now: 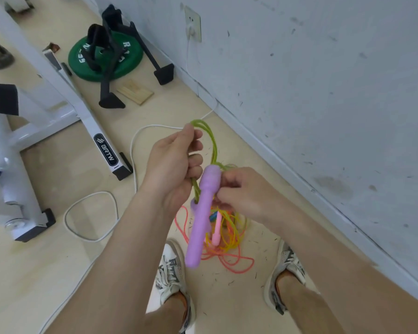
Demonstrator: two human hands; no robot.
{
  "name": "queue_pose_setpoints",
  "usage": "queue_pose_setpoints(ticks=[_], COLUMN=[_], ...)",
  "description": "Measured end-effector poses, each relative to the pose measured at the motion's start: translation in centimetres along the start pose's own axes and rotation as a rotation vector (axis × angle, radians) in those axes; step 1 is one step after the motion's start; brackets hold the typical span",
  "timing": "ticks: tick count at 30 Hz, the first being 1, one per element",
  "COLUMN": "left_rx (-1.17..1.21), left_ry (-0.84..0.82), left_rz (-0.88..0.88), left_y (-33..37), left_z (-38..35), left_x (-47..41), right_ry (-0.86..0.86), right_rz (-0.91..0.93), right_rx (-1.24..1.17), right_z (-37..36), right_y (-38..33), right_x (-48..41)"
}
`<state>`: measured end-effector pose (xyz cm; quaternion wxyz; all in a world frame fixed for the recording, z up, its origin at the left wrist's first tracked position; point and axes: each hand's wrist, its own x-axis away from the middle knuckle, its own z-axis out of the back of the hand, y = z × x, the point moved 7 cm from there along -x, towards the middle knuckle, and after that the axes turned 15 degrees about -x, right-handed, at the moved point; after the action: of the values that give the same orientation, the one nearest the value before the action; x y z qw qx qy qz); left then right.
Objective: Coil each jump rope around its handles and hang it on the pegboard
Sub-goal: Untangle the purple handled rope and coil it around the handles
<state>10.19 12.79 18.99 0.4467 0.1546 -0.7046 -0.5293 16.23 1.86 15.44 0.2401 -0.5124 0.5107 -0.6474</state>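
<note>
My left hand [176, 162] grips several loops of a green jump rope [211, 141] that rise above my fist. A purple handle [204, 213] of that rope hangs down between my hands, and a second purple handle peeks out behind it. My right hand [241, 191] pinches the rope beside the top of the purple handle. On the floor below lies a tangled pile of orange and yellow ropes [227, 244] with a pink handle [216, 230]. No pegboard is in view.
A grey scuffed wall [323, 92] runs along the right. White gym equipment [58, 97] stands at left, with a green weight plate [106, 56] and black stand behind. A white cable [94, 213] snakes over the floor. My two shoes [171, 273] flank the rope pile.
</note>
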Motion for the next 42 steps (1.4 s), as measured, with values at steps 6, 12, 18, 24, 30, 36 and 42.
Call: queue_pose_setpoints(ticks=[6,12,18,24,30,36,42], left_rx=[0.320,-0.320,-0.489,0.015,0.585,0.822,0.948], left_ry=[-0.090,-0.110,-0.046,-0.033,-0.081,-0.019,-0.025], left_rz=[0.066,-0.200,-0.235,-0.091,0.138,0.164,0.201], left_y=[-0.1,1.2,0.6,0.7,-0.5,-1.0,-1.3], left_z=[-1.1,-2.2,-2.1,-1.6,-0.7,0.0,0.4], left_x=[0.4,1.8,1.8,0.7,-0.9,-1.2,-1.4], right_ry=[-0.205,0.121,-0.043,0.028,-0.071,-0.249,-0.168], right_rz=[-0.124,0.085,-0.095,0.026,-0.002,-0.187,0.003], right_rx=[-0.519,-0.368,-0.836,-0.543,-0.247,-0.639,-0.350], right_z=[-1.9,-0.3,0.0,1.0,0.0,-3.4,-2.5], right_y=[0.0,-1.0,-1.5,-0.4,-0.4,0.3,0.3], right_x=[1.0,0.2,0.5,0.3,1.0,2.4,1.3])
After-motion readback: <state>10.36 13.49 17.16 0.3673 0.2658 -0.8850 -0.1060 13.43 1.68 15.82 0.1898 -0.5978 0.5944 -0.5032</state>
